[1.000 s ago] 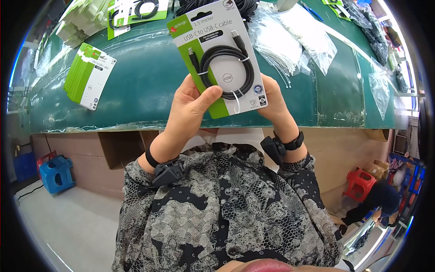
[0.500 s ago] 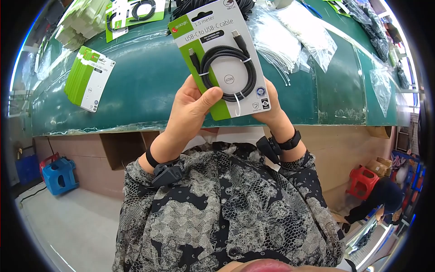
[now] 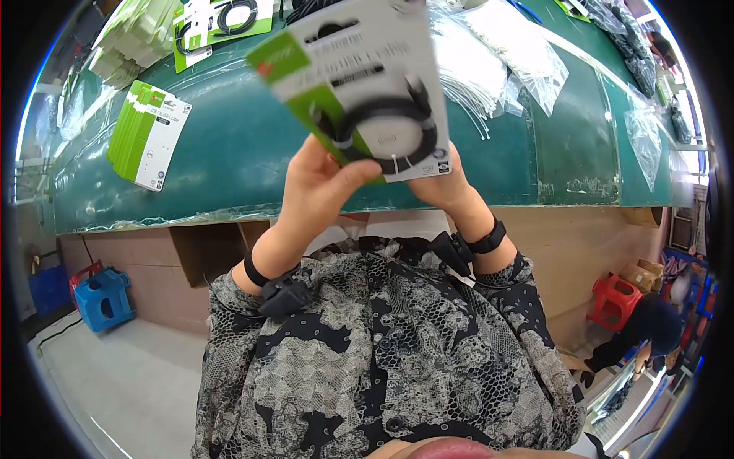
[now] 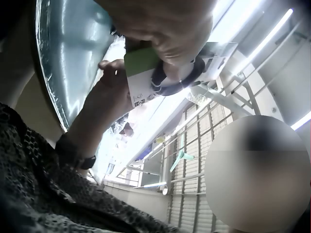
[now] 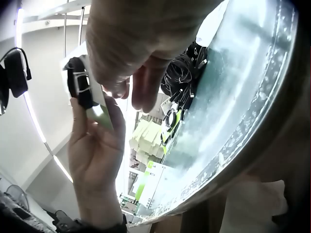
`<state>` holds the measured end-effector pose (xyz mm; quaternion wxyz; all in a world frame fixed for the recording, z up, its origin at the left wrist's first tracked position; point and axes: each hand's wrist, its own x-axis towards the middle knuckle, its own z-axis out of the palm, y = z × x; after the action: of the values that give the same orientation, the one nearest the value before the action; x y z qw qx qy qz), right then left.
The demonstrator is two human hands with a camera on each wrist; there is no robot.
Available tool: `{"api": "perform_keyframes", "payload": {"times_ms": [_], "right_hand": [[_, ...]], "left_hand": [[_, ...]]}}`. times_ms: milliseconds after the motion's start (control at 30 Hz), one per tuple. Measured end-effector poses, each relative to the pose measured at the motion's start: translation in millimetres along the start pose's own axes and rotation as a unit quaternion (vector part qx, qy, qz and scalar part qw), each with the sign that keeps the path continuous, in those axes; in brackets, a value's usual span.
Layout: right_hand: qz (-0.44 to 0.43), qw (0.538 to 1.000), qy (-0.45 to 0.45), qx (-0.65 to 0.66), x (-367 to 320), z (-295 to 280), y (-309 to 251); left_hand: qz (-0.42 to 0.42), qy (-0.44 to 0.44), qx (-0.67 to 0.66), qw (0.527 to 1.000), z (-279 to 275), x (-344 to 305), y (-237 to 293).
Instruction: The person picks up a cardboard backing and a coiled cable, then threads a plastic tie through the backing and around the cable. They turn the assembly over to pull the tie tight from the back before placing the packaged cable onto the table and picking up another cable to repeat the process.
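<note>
A white and green cardboard package (image 3: 367, 69) with a coiled black USB-C cable (image 3: 390, 115) fastened to its front is held up over the table edge, blurred in the head view. My left hand (image 3: 317, 183) grips its lower left, the thumb across the front and the fingers behind. At the lower right edge my right hand (image 3: 443, 183) lies partly behind the package. In the right wrist view, two fingers (image 5: 146, 90) of this hand extend past the package. White ties hold the coil to the card.
A fanned stack of similar cards (image 3: 149, 134) lies on the green table (image 3: 229, 130) at left. Finished-looking cable packs (image 3: 229, 19) and pale stacked pieces (image 3: 138, 38) stand behind it. Bags of white cable ties (image 3: 489, 57) are at back right. Stools stand below.
The package has tilted and blurred, its top swinging nearer and to the left. My right hand has moved slightly left and under its lower edge; the left hand keeps its grip.
</note>
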<state>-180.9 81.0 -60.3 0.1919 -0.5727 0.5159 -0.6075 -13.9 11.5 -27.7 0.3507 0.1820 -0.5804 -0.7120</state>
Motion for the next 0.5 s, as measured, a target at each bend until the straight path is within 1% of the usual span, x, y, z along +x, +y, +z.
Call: {"api": "perform_keyframes", "payload": {"times_ms": [33, 67, 133, 167, 200, 267, 300, 333, 400, 467, 500], "right_hand": [[0.001, 1.000, 0.002, 0.000, 0.7, -2.0, 1.8], [-0.030, 0.999, -0.027, 0.016, 3.3, -6.0, 6.1], [-0.092, 0.992, -0.079, 0.048, 9.7, -12.0, 13.7], [-0.091, 0.992, -0.072, 0.049, 13.5, -13.1, 13.6], [-0.140, 0.987, -0.072, 0.032, 19.1, -14.9, 11.6], [-0.234, 0.970, -0.068, -0.003, 29.5, -16.9, 3.4], [-0.227, 0.972, -0.063, 0.001, 30.8, -17.5, 0.5], [-0.241, 0.968, -0.072, -0.006, 33.5, -18.7, -2.1], [-0.275, 0.957, -0.094, -0.022, 38.8, -21.8, -5.7], [-0.281, 0.954, -0.098, -0.032, 39.1, -25.0, -7.3], [-0.288, 0.951, -0.102, -0.042, 39.6, -27.0, -7.6]], "left_hand": [[0.039, -0.002, 0.069, 0.997, 0.0, -2.5, -1.0], [0.037, -0.005, 0.069, 0.997, -1.7, -1.2, -2.4], [0.168, -0.129, 0.053, 0.976, -8.7, 7.4, -4.8], [0.231, -0.191, 0.044, 0.953, -10.3, 10.3, -4.7], [0.227, -0.197, 0.046, 0.953, -9.8, 11.4, -4.2], [0.326, -0.181, 0.123, 0.919, -7.2, 10.8, -4.5], [0.372, -0.169, 0.159, 0.899, -6.2, 7.2, -5.3], [0.365, -0.171, 0.160, 0.901, -5.6, 4.7, -5.2], [0.380, -0.164, 0.188, 0.891, -3.7, 5.8, -1.9], [0.389, -0.160, 0.201, 0.885, -3.1, 8.6, 0.0], [0.390, -0.175, 0.205, 0.881, -4.0, 10.6, 0.8]]}}
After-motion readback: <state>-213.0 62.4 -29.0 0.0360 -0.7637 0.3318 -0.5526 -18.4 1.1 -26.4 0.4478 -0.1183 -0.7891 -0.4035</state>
